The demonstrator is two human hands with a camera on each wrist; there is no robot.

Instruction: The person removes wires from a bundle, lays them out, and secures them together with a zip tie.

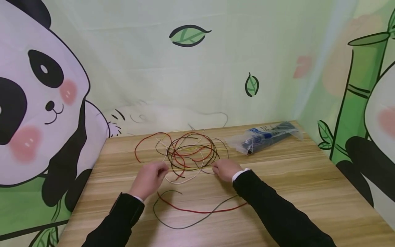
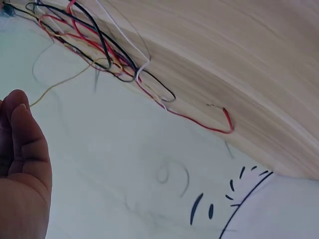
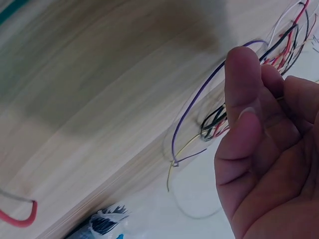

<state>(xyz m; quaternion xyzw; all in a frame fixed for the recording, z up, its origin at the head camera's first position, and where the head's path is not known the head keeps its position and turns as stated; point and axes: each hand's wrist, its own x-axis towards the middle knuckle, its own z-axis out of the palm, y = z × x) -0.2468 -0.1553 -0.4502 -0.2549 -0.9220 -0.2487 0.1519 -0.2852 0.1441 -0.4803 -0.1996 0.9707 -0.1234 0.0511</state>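
In the head view a thin yellow wire (image 1: pixel 188 168) runs nearly straight between the two hands, just in front of a tangle of wires. My left hand (image 1: pixel 150 178) pinches its left end between thumb and fingertips; the left wrist view shows the yellow wire (image 2: pixel 62 82) leading away from those fingertips. At the other end, my right hand (image 1: pixel 226 169) pinches it with curled fingers. Black, red, white and yellow wires make up the tangle (image 1: pixel 192 147) behind the hands. A purple wire (image 3: pixel 197 97) curves beside the right hand in the right wrist view.
A red wire (image 1: pixel 197 211) and a dark green wire (image 1: pixel 185 227) lie crossed on the wooden table (image 1: pixel 308 192), nearer the body. Toward the back right lies a clear plastic bag (image 1: pixel 268 137) with dark and blue contents. A printed panda cloth (image 1: pixel 139 68) hangs behind the table.
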